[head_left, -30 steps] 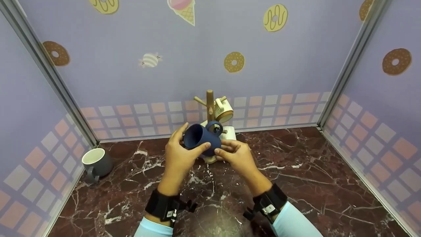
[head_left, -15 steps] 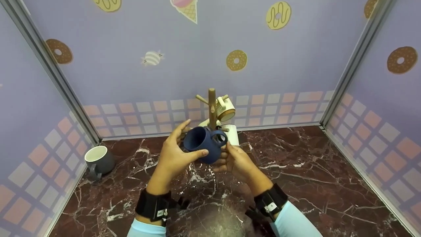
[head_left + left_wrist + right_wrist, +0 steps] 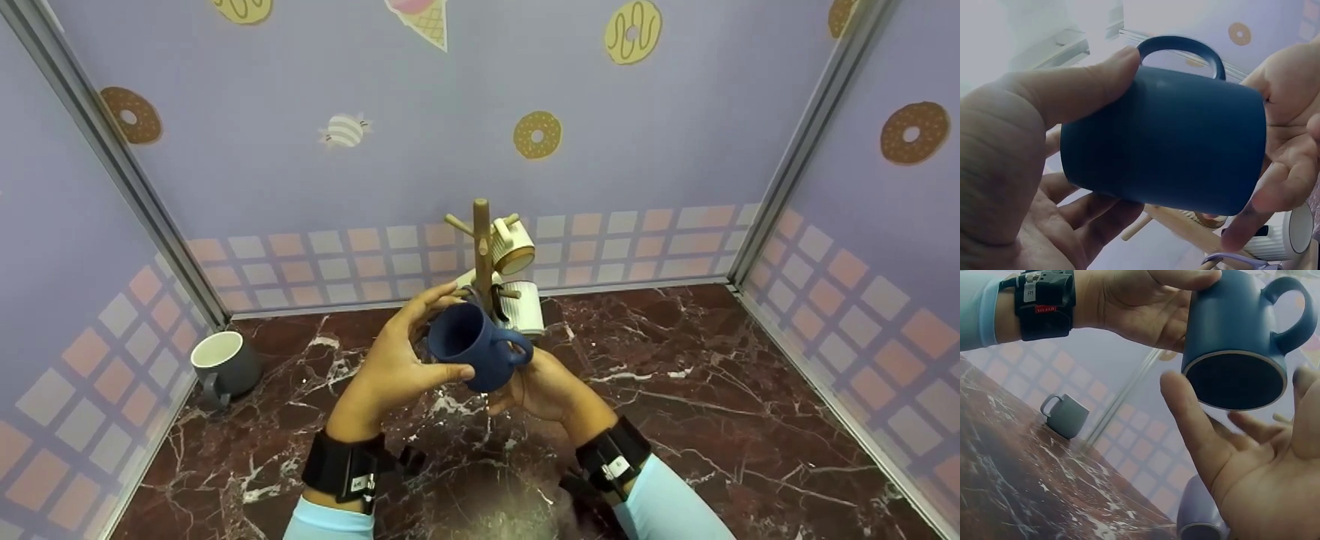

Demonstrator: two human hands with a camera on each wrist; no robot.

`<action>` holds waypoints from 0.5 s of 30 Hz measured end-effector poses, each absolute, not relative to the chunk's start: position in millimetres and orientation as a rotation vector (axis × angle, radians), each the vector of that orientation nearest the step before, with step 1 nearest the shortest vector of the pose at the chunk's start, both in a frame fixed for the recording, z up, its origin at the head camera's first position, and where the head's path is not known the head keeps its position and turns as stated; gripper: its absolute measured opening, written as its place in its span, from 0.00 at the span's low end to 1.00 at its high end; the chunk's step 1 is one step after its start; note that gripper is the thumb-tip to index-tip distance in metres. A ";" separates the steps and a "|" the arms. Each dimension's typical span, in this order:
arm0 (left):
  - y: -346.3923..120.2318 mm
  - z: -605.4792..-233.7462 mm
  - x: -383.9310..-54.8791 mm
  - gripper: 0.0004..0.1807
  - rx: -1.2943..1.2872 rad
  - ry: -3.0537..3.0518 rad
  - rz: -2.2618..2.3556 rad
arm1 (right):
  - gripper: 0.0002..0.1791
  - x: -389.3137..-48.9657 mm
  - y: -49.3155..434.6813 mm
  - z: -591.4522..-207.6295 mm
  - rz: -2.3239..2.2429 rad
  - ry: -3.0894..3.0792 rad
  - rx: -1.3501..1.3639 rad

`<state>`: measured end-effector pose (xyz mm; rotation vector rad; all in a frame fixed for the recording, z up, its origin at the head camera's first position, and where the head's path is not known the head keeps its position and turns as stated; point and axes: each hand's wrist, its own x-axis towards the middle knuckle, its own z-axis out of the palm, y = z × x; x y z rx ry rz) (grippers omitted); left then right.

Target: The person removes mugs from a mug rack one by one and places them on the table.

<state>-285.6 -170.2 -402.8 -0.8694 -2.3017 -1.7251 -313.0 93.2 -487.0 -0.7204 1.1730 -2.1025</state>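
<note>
My left hand (image 3: 390, 371) grips a matte blue mug (image 3: 484, 356) by its body, thumb on the near side and fingers round the far side. The mug is tilted, its mouth facing up and left, its handle pointing right. Close to the mug's base and handle is my right hand (image 3: 551, 386), palm turned up and fingers loosely spread in the right wrist view. Directly behind the mug stands a wooden mug tree (image 3: 481, 232), its base hidden by the hands and mug.
On the tree hang an upper cream mug (image 3: 514, 249) and a lower white ribbed mug (image 3: 529, 309). A pale purple mug (image 3: 1199, 506) shows low in the right wrist view. Far left, a grey mug (image 3: 234, 371) stands on the dark marbled table (image 3: 712, 405). Patterned walls enclose three sides.
The blue mug has come down and slightly nearer, its handle swinging from upward to rightward. My right fingers have let go of its base and loosened beneath it; the left hand keeps its grip.
</note>
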 end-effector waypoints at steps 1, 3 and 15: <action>-170.4 -403.3 -285.9 0.62 -0.892 -2.300 -1.727 | 0.29 -312.5 93.1 -488.2 -2.095 1.145 -0.736; -171.1 -403.9 -286.6 0.62 -0.920 -2.299 -1.748 | 0.28 -312.0 92.7 -490.8 -2.087 1.092 -0.776; -170.4 -406.4 -294.6 0.63 -0.816 -2.278 -1.949 | 0.26 -311.1 90.0 -492.8 -2.232 1.004 -0.814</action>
